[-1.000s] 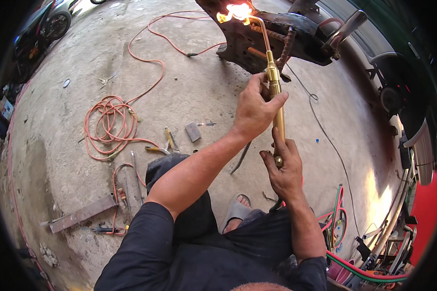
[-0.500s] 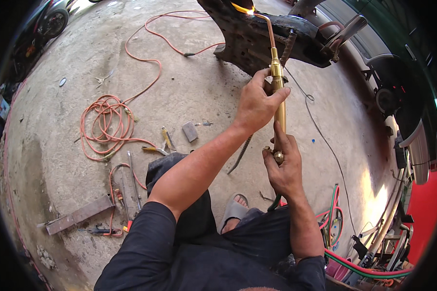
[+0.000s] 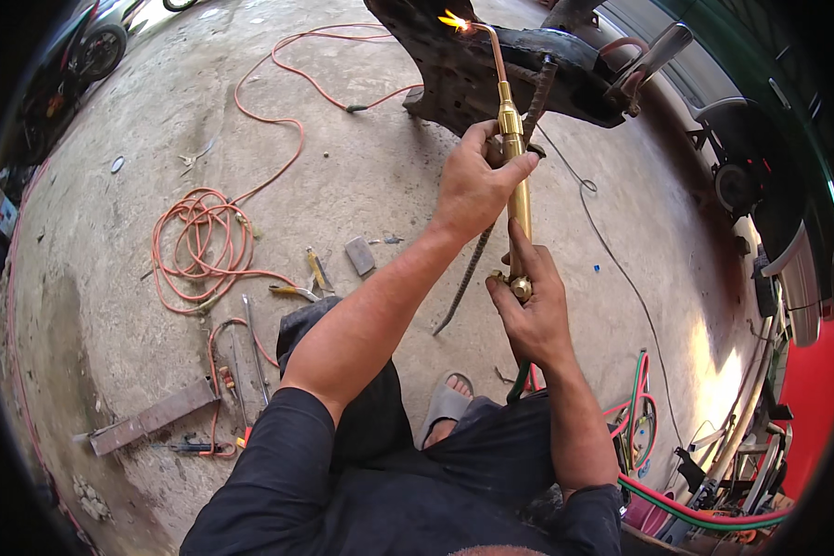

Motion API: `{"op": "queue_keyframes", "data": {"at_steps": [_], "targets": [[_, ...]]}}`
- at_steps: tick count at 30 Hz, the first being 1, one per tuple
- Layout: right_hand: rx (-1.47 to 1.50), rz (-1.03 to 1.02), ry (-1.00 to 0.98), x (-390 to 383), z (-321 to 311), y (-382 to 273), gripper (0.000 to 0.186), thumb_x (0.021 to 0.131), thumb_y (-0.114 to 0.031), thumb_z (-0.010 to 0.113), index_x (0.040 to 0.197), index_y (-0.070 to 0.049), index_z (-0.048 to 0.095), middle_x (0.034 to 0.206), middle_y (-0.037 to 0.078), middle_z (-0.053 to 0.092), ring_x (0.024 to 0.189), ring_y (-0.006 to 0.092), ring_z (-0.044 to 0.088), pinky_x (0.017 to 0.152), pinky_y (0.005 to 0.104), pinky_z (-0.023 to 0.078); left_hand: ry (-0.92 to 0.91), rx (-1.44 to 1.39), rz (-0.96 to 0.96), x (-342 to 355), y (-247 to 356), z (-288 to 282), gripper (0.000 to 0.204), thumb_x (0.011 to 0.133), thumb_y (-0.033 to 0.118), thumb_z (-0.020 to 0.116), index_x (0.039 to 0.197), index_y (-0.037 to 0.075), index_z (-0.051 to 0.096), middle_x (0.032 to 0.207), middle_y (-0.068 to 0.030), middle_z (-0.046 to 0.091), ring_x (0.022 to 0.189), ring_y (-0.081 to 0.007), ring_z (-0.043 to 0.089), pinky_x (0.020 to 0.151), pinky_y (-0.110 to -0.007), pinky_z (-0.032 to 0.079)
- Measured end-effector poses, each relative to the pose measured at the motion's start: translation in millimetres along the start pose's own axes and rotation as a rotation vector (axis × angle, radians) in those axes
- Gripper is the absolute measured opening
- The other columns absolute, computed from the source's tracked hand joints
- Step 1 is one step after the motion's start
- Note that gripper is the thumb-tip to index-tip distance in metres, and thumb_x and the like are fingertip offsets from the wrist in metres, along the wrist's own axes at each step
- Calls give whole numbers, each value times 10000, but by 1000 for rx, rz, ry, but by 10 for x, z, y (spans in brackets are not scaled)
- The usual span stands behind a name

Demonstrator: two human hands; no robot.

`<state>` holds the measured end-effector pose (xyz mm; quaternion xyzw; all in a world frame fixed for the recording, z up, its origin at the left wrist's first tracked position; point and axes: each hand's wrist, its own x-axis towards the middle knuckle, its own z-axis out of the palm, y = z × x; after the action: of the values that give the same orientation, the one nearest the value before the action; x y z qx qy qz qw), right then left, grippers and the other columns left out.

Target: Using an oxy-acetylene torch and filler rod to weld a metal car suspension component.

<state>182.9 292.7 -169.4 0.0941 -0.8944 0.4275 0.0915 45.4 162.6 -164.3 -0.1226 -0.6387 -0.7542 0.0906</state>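
A brass gas torch [image 3: 519, 196] runs upright between my two hands, its bent copper tip pointing up and left. From the tip burns a small orange-yellow flame [image 3: 455, 20], in front of a dark metal frame part [image 3: 435, 65]. My left hand [image 3: 477, 181] is closed round the torch's upper barrel, below the knurled collar. Lower down, my right hand [image 3: 537, 310] grips the handle at the brass valve knobs [image 3: 522, 289]. A ribbed steel rod [image 3: 542, 88] stands behind the torch, against the dark part. Green and red hoses [image 3: 528, 378] show below my right hand.
On the concrete floor at left lie a coiled orange cord [image 3: 199, 246], pliers [image 3: 292, 291], a grey block [image 3: 360, 256], and a rusty steel bar [image 3: 153, 417]. Red and green hoses [image 3: 704, 514] and piled scrap sit at lower right. A motorcycle wheel [image 3: 100, 51] stands far left.
Both hands and the torch have shifted slightly left, and the tip has moved left with them. The flame looks smaller and more ragged, and more of the ribbed rod shows.
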Motion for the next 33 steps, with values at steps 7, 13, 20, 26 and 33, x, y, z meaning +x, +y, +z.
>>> {"op": "queue_keyframes", "data": {"at_steps": [7, 13, 20, 26, 33], "targets": [[20, -41, 25, 77, 0, -8, 770, 884, -53, 760, 1602, -124, 490, 1044, 140, 567, 888, 254, 622, 805, 381, 532, -17, -166, 81, 58, 42, 31, 524, 920, 225, 840, 1294, -54, 602, 961, -46, 685, 837, -90, 639, 725, -265, 555], [60, -31, -34, -131, -41, 4, 824, 852, -87, 839, 1597, -125, 489, 1157, 147, 573, 963, 251, 632, 849, 372, 539, -36, -123, 3, -97, 79, 9, 525, 921, 198, 838, 1286, -64, 567, 962, -49, 677, 824, -90, 636, 729, -265, 554], [93, 17, -2, -315, -67, -2, 814, 865, -185, 886, 1580, -115, 503, 1206, 138, 575, 1029, 246, 634, 892, 370, 543, -41, -124, -33, -94, -8, 76, 535, 921, 219, 835, 1292, -55, 565, 941, -33, 646, 812, -90, 608, 709, -268, 540], [4, 40, 118, -210, -140, -18, 599, 933, -146, 823, 1493, -96, 616, 1092, 109, 616, 897, 192, 639, 808, 330, 550, -94, 95, -17, -110, 218, 1, 640, 955, 401, 801, 1345, -71, 612, 950, -105, 728, 829, -159, 696, 730, -303, 567], [258, 266, 63, -269, -381, 2, 567, 1007, -137, 757, 1544, -139, 576, 1103, 17, 641, 811, 54, 573, 669, 244, 512, -41, 396, 208, -394, 283, -1586, 541, 1001, 423, 744, 1337, 3, 683, 966, -141, 782, 826, -183, 736, 764, -321, 588]]}}
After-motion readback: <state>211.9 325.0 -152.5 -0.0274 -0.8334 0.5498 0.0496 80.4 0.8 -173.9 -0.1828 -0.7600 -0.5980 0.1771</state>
